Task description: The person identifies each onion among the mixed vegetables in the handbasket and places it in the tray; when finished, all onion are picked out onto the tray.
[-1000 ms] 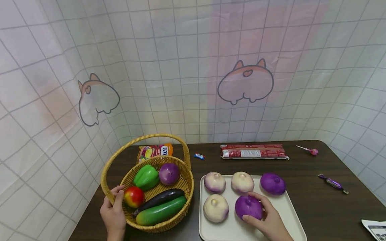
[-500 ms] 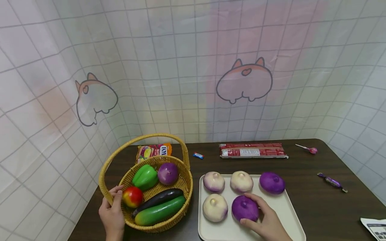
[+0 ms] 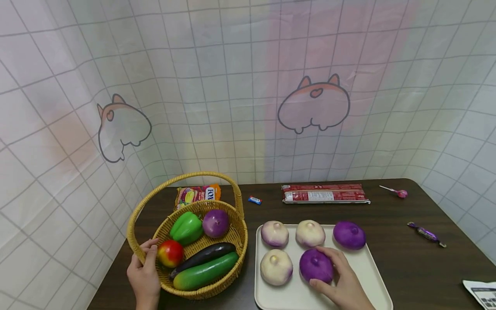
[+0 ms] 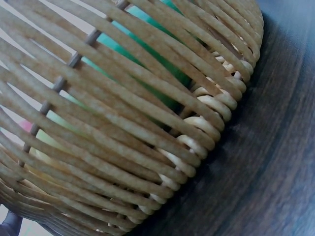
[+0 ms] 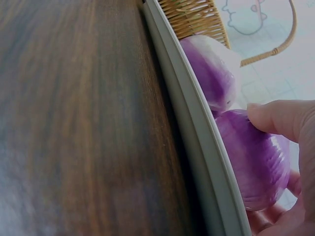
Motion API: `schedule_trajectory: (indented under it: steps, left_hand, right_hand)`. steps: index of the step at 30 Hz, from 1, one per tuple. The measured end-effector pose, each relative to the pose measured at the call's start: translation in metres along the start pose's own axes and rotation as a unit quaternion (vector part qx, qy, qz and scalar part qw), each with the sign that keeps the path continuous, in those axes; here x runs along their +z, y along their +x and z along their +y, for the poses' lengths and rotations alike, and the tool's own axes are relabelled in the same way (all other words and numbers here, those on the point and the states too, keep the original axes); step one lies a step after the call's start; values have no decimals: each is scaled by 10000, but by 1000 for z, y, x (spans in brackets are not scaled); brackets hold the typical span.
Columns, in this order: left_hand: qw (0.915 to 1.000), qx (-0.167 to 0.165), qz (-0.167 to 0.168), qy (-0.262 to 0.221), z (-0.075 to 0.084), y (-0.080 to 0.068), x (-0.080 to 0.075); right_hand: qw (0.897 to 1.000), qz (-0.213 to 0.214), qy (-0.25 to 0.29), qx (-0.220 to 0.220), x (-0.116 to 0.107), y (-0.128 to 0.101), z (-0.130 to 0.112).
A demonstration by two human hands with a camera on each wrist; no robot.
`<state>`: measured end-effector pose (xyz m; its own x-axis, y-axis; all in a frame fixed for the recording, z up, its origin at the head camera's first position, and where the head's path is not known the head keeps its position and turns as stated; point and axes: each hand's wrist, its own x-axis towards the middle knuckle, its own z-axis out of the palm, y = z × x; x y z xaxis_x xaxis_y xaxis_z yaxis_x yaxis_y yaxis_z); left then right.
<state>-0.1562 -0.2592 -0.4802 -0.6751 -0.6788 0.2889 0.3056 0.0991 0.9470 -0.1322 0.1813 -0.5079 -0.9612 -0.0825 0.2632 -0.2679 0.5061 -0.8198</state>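
Observation:
My right hand [image 3: 333, 275] curls round a purple onion [image 3: 315, 265] lying on the white tray [image 3: 372, 275]; its thumb [image 5: 275, 118] presses that purple onion [image 5: 253, 160] in the right wrist view. Three pale onions [image 3: 275, 267] and another purple one [image 3: 349, 235] lie on the same tray. My left hand [image 3: 144, 269] grips the rim of the wicker basket [image 3: 232, 262] at its near left side. In the basket lie a green pepper [image 3: 187, 227], a purple onion [image 3: 215, 223], a red apple [image 3: 170, 253], an aubergine [image 3: 203, 255] and a cucumber [image 3: 205, 271]. The left wrist view shows only the basket's woven wall [image 4: 147, 123].
A dark wooden table [image 3: 407, 262] stands against a tiled curtain. Behind the basket is a snack bag [image 3: 197, 193], then a small sweet [image 3: 255, 200] and a long red packet [image 3: 325, 193]. A lollipop [image 3: 399, 193], a wrapped candy [image 3: 426, 234] and a paper [image 3: 480, 292] lie right.
The view has shifted slightly. My right hand still holds the purple onion on the tray, nudged a little. The left hand stays on the basket rim.

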Motion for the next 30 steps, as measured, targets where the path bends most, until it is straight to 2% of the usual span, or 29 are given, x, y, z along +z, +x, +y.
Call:
schedule_trajectory:
  steps: [5,9,17,22,24,30]
  left_hand:
    - [10000,-6,2,7,0,0,0]
    - [10000,-4,3,8,0,0,0]
    - [9999,-100,-16,12,-1,0,0]
    - [9998,-185,-36,49,-1,1,0]
    - [9998,-187,-26,60,-1,1,0]
    - [9998,-152,9,86,0,1,0]
  right_hand:
    - [10000,-5,29,82,-1,0,-1]
    - [9999,78,-85,-97,-1,0,-1]
    - [9992,180,31,-343,-1,0,2]
    - [9977,565,-106,-367,-2,0,-1]
    - [9963,770,8,-382,-3,0,-4]
    - [9844,1387,403,-1000,-9,6,-19]
